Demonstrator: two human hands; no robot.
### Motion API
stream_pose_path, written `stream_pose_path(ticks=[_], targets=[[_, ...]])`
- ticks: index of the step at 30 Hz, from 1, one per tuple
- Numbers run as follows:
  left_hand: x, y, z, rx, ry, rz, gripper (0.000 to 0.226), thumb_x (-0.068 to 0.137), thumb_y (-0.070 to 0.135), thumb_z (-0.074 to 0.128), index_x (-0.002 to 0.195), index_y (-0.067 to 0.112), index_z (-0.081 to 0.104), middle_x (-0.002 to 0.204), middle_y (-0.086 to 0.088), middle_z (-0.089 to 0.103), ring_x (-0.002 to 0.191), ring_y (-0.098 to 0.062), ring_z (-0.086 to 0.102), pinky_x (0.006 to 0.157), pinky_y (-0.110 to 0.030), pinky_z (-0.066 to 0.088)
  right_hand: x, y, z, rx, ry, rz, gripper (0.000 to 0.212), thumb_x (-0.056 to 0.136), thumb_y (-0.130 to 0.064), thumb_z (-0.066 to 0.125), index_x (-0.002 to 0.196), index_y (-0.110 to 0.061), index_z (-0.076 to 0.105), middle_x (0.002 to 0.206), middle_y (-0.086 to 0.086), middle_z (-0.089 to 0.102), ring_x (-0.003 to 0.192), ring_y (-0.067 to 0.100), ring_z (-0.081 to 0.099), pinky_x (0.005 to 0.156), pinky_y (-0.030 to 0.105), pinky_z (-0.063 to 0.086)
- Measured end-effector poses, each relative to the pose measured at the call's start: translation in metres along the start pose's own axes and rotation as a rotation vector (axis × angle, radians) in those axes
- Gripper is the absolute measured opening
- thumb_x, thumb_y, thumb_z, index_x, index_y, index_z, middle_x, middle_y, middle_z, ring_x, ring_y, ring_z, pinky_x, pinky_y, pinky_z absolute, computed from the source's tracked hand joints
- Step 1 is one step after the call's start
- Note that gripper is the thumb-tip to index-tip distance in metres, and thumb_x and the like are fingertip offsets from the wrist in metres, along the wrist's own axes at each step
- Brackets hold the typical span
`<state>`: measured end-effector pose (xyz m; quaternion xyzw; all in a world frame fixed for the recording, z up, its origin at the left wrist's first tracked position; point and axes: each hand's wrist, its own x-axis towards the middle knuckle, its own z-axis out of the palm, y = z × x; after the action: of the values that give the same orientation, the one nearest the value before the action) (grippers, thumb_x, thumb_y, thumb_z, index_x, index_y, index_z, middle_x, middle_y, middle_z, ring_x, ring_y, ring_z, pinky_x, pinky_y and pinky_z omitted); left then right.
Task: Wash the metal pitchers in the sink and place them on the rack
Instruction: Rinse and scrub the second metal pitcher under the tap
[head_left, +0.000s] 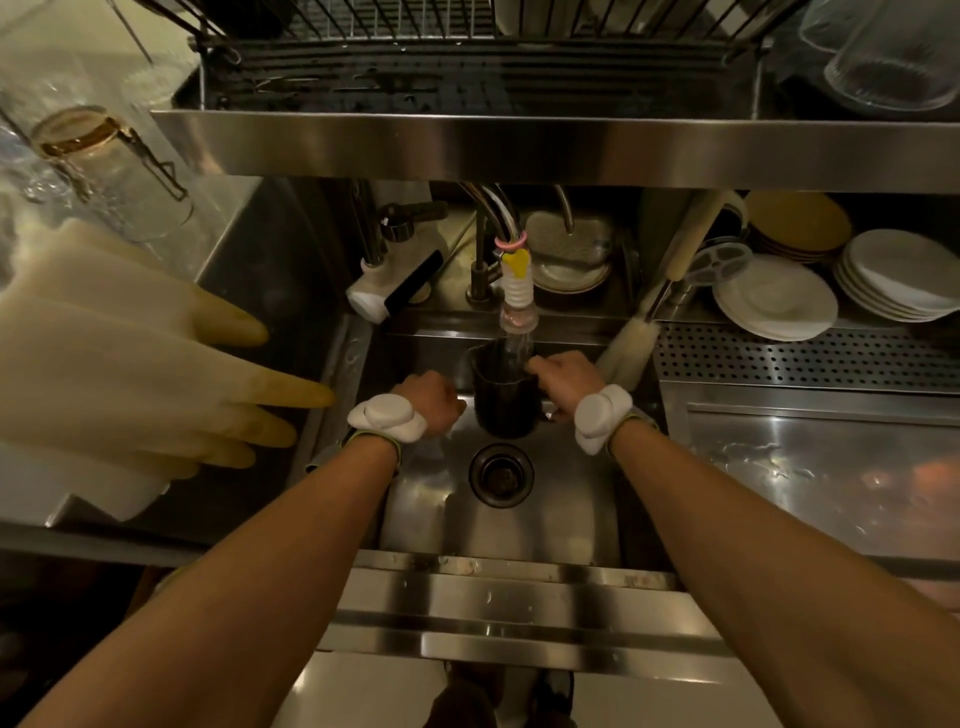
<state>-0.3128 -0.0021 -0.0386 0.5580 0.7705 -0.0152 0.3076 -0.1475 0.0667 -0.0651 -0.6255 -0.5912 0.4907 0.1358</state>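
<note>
A dark metal pitcher (503, 395) is held upright over the steel sink (566, 499), directly under the faucet nozzle (518, 306), with water running into it. My right hand (558, 374) grips the pitcher at its right side, thumb on the rim. My left hand (434, 402) is curled beside the pitcher's left wall; whether it touches the pitcher I cannot tell. Both wrists carry white bands. The wire dish rack (415, 21) sits above on a steel shelf (519, 150).
Pale rubber gloves (130, 353) hang at the left. A bottle brush (628, 348) leans at the sink's right rear. Stacked white plates (779, 301) stand on a perforated drainboard (810, 358). Upturned glasses (893, 57) sit top right, a glass jar (104, 161) top left.
</note>
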Motion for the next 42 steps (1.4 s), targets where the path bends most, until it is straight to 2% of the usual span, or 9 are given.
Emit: stream_pose_path(ticks=[4,7,13,16,28,33,35,39,42], targets=[[-0.007,0.004,0.001,-0.019,0.034,0.007,0.038,0.093,0.035,0.053,0.116,0.009,0.066,0.123,-0.017,0.063,0.112,-0.035,0.060,0.089,-0.036,0.049,-0.010,-0.004,-0.016,-0.292,-0.160,-0.061,0.039,0.091,-0.036,0.056,0.065,-0.008,0.056,0.064,0.006,0.053,0.064,0.020,0.052,0.067,0.033,0.043],[-0.016,0.009,0.002,-0.039,0.062,0.026,0.036,0.092,0.035,0.054,0.113,0.010,0.068,0.121,-0.016,0.065,0.110,-0.035,0.061,0.088,-0.035,0.050,-0.017,0.004,-0.030,-0.474,-0.104,-0.095,0.040,0.088,-0.028,0.062,0.053,-0.014,0.047,0.057,0.002,0.047,0.057,0.016,0.046,0.058,0.028,0.038],[-0.031,0.013,0.005,-0.062,0.085,0.023,0.036,0.092,0.035,0.054,0.115,0.011,0.067,0.121,-0.017,0.064,0.108,-0.036,0.062,0.088,-0.036,0.053,-0.034,-0.011,-0.050,-0.750,0.026,-0.218,0.022,0.082,-0.035,0.066,0.078,-0.014,0.063,0.080,0.006,0.061,0.084,0.024,0.060,0.081,0.037,0.048],[-0.039,0.016,0.007,-0.064,0.105,0.029,0.036,0.091,0.034,0.054,0.115,0.010,0.066,0.121,-0.017,0.064,0.108,-0.036,0.061,0.087,-0.037,0.052,-0.041,-0.025,-0.052,-0.923,0.107,-0.279,0.021,0.083,-0.037,0.064,0.082,-0.017,0.062,0.083,0.003,0.059,0.089,0.023,0.057,0.097,0.042,0.034],[-0.049,0.018,0.004,-0.095,0.137,0.025,0.034,0.092,0.034,0.054,0.109,0.009,0.070,0.115,-0.015,0.067,0.104,-0.034,0.063,0.085,-0.036,0.051,-0.057,-0.039,-0.061,-1.258,0.138,-0.456,0.010,0.083,-0.017,0.058,0.079,-0.018,0.049,0.069,0.002,0.048,0.072,0.024,0.043,0.101,0.046,0.023],[-0.045,0.018,0.006,-0.089,0.134,0.021,0.036,0.092,0.035,0.053,0.111,0.008,0.069,0.115,-0.015,0.067,0.104,-0.034,0.063,0.085,-0.036,0.052,-0.049,-0.036,-0.060,-1.159,0.112,-0.377,0.019,0.087,-0.028,0.059,0.078,-0.017,0.047,0.071,0.001,0.048,0.079,0.026,0.047,0.102,0.046,0.025],[-0.043,0.018,0.008,-0.094,0.122,0.024,0.036,0.092,0.035,0.054,0.112,0.008,0.068,0.116,-0.016,0.067,0.105,-0.034,0.063,0.086,-0.037,0.052,-0.044,-0.031,-0.057,-0.995,0.107,-0.312,0.023,0.088,-0.037,0.058,0.083,-0.015,0.051,0.080,0.003,0.052,0.084,0.026,0.052,0.099,0.045,0.032],[-0.035,0.016,0.016,-0.121,0.069,0.017,0.041,0.092,0.035,0.055,0.125,0.012,0.059,0.128,-0.017,0.060,0.116,-0.035,0.058,0.094,-0.038,0.049,-0.026,-0.016,-0.040,-0.572,0.027,-0.190,0.035,0.088,-0.042,0.058,0.069,-0.014,0.056,0.076,0.007,0.059,0.075,0.025,0.059,0.066,0.032,0.044],[-0.023,0.010,0.022,-0.161,0.036,-0.006,0.051,0.090,0.033,0.057,0.137,0.017,0.045,0.135,-0.016,0.055,0.122,-0.035,0.053,0.097,-0.037,0.046,-0.017,-0.013,-0.016,-0.331,-0.011,-0.140,0.038,0.091,-0.037,0.056,0.060,-0.015,0.054,0.068,0.007,0.058,0.071,0.024,0.058,0.068,0.034,0.045]])
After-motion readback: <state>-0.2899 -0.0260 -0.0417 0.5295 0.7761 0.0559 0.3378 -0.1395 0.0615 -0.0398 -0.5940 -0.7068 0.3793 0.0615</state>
